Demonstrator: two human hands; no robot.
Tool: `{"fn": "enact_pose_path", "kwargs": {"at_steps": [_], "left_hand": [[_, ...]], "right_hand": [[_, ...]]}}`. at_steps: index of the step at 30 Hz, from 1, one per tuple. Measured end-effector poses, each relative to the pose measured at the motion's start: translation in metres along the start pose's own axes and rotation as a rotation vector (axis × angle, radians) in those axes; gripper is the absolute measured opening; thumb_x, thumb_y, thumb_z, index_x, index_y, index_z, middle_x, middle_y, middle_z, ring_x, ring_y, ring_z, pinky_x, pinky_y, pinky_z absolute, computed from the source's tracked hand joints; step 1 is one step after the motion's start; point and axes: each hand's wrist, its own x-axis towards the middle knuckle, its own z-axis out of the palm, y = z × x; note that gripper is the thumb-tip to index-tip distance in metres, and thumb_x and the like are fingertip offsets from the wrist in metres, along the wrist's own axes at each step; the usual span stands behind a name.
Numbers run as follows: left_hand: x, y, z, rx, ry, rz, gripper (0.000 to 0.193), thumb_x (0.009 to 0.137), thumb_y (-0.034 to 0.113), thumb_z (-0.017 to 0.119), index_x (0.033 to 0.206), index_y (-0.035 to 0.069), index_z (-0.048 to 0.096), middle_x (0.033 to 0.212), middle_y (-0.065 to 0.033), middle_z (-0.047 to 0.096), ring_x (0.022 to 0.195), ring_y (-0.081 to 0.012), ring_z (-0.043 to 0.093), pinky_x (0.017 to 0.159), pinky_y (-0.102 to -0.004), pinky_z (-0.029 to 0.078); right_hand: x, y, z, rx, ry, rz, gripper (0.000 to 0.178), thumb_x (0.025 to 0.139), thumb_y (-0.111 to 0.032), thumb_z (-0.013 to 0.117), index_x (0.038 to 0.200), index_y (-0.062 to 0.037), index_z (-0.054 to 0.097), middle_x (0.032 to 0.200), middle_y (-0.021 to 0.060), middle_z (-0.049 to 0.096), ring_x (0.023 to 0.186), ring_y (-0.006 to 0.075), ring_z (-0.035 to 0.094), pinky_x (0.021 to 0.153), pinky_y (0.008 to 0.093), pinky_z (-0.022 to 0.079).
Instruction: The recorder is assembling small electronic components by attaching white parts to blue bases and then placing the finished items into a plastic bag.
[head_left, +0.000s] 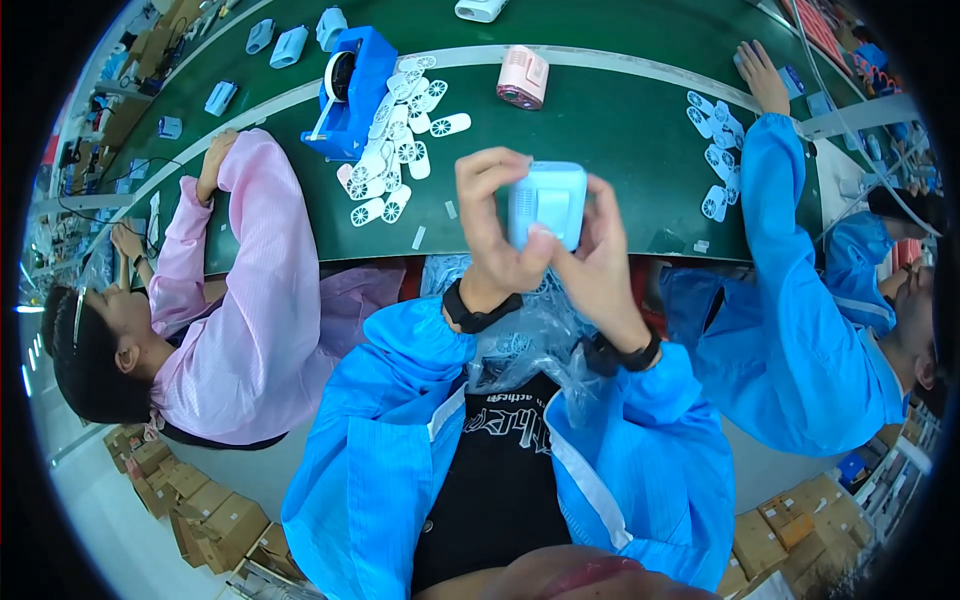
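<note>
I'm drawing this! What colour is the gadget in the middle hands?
The gadget is light blue, best in the head view.

The left hand [488,228] and right hand [603,262] grip a light-blue box-shaped device [548,203] between them. Beyond the hands stands a pink device [522,77]; ahead-left of the left hand, white fan-patterned plates [405,152] lie beside a blue tape dispenser [360,85].
</note>
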Motion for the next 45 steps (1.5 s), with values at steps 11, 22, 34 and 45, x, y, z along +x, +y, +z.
{"fn": "enact_pose_path", "kwargs": {"at_steps": [11, 22, 34, 45], "left_hand": [[0.013, -0.02, -0.001, 0.039, -0.329, -0.447, 0.036, 0.099, 0.02, 0.072, 0.127, 0.0, 0.064, 0.132, -0.0162, 0.061, 0.121, -0.0321, 0.063, 0.104, -0.0412, 0.051], [0.078, -0.037, 0.098, 0.455, -1.027, -0.232, 0.025, 0.095, 0.03, 0.071, 0.098, 0.007, 0.081, 0.098, -0.0165, 0.077, 0.104, -0.0358, 0.071, 0.098, -0.0443, 0.055], [0.065, -0.086, 0.097, 0.22, -0.68, -0.326, 0.024, 0.084, 0.035, 0.07, 0.084, 0.016, 0.084, 0.08, -0.0141, 0.074, 0.084, -0.0397, 0.07, 0.079, -0.0508, 0.057], [0.038, -0.057, 0.011, -0.031, -0.459, -0.351, 0.032, 0.104, 0.017, 0.069, 0.131, 0.001, 0.068, 0.129, -0.0121, 0.071, 0.114, -0.0245, 0.07, 0.102, -0.0388, 0.054]], "right_hand": [[0.096, -0.053, -0.073, -1.888, -0.426, -0.141, 0.061, 0.083, -0.029, 0.084, 0.133, -0.0066, 0.057, 0.113, 0.0162, 0.066, 0.108, 0.0396, 0.067, 0.081, 0.0493, 0.059], [0.077, 0.055, -0.117, -1.366, -0.25, -0.438, 0.053, 0.093, -0.023, 0.074, 0.138, -0.0029, 0.055, 0.142, 0.0221, 0.057, 0.129, 0.0391, 0.058, 0.108, 0.0503, 0.046], [0.107, 0.043, -0.129, -1.555, -0.362, -0.314, 0.068, 0.091, -0.026, 0.076, 0.149, -0.0029, 0.05, 0.152, 0.0229, 0.052, 0.131, 0.0397, 0.057, 0.108, 0.0501, 0.049], [0.067, -0.039, -0.06, -1.566, -0.139, -0.329, 0.065, 0.085, -0.024, 0.082, 0.142, -0.0074, 0.055, 0.13, 0.0191, 0.057, 0.117, 0.0432, 0.063, 0.089, 0.0509, 0.058]]}}
